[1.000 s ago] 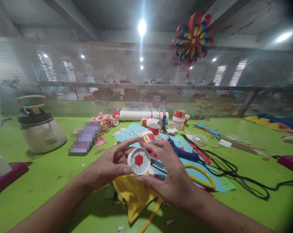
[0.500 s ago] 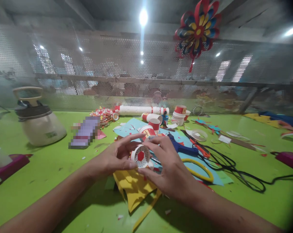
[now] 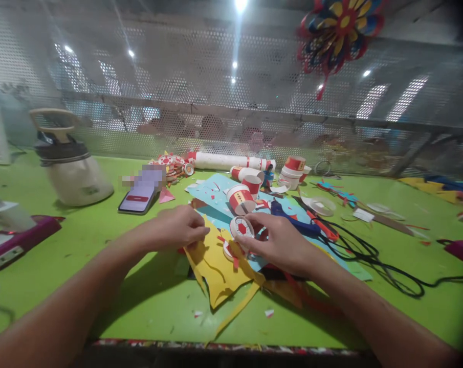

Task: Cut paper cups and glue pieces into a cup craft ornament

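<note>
My right hand pinches a small round paper-cup base, white with a dotted ring and a red hexagon at its centre. Under it, on yellow paper, lies a small white-and-red paper piece with a yellow bit on top. My left hand is closed above the paper's left edge, thumb and fingers drawn together; anything inside them is hidden. Just beyond my hands, a cut red-and-white paper cup rests on light blue paper.
A blue glue gun and black cable lie right of my right hand, near a tape roll. Left stand a phone, a large jug and a purple power strip. Stacked cups stand behind.
My left hand has let go of the cup base and moved left, its fingers closing. My right hand keeps the base, now lower over the yellow paper. The view has tilted down.
</note>
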Demonstrator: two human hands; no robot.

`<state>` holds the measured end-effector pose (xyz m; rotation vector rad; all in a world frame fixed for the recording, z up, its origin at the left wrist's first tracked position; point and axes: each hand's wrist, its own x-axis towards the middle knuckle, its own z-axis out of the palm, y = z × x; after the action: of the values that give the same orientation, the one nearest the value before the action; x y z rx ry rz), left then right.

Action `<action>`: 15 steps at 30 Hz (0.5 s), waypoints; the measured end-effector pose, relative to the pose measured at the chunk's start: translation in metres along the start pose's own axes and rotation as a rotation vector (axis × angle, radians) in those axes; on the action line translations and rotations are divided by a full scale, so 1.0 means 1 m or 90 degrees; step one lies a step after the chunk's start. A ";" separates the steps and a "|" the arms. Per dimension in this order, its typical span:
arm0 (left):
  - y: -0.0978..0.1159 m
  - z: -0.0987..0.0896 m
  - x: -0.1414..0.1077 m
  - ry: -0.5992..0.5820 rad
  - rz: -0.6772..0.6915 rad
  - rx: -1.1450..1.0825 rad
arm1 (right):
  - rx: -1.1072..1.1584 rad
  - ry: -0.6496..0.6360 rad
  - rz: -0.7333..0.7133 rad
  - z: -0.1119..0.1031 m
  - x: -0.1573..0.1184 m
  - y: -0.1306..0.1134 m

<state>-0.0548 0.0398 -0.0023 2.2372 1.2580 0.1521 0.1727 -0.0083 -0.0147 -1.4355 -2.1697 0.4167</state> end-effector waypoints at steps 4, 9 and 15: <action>0.000 0.014 0.007 -0.002 0.030 0.058 | -0.040 -0.010 -0.002 0.001 0.000 -0.005; -0.001 0.019 0.009 -0.005 0.029 0.042 | -0.086 -0.057 0.022 -0.001 -0.003 -0.014; 0.000 0.017 0.008 -0.015 0.023 0.035 | -0.172 -0.035 -0.001 0.007 -0.005 -0.014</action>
<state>-0.0441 0.0385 -0.0179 2.3030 1.2227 0.1052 0.1599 -0.0185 -0.0145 -1.5794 -2.3407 0.1685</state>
